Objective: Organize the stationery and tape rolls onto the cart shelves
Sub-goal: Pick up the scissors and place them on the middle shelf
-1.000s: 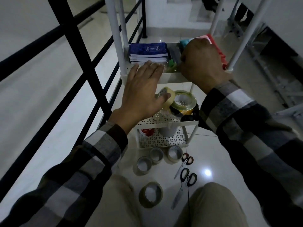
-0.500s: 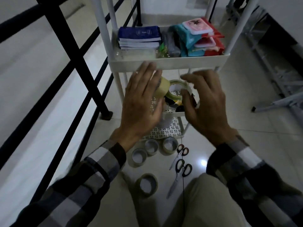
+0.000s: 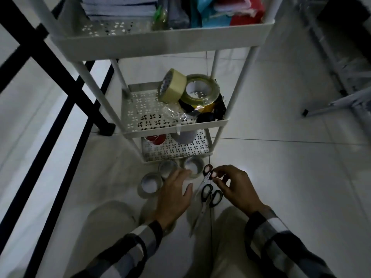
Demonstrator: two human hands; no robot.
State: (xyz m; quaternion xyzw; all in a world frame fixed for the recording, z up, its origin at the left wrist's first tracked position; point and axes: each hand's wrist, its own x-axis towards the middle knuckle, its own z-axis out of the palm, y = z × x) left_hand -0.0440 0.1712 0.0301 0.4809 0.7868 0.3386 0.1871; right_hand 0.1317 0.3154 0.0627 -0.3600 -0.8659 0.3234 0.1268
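Three small tape rolls (image 3: 151, 184) (image 3: 167, 167) (image 3: 193, 165) stand on the floor in front of the white cart (image 3: 160, 45). My left hand (image 3: 174, 195) hovers over them, fingers spread, fingertips at the right-hand roll. Beside it lie small red-handled scissors (image 3: 207, 169) and large black-handled scissors (image 3: 211, 195). My right hand (image 3: 234, 187) pinches the small scissors' handle with thumb and forefinger. A beige tape roll (image 3: 173, 86) leans on a clear tape roll (image 3: 200, 91) on the middle shelf (image 3: 174, 128). My left wrist mostly hides a larger roll.
The top shelf holds notebooks (image 3: 120, 7) and coloured packets (image 3: 220, 15). A red roll (image 3: 155, 139) and a white roll (image 3: 184, 137) sit on the bottom shelf. A black railing (image 3: 70, 87) runs on the left and a metal frame (image 3: 341, 97) on the right. My knees flank the scissors.
Both hands dropped from the middle shelf's tape rolls to the floor. The left now hovers over the floor rolls and the right has closed on the small scissors' handle. The view tilted downward.
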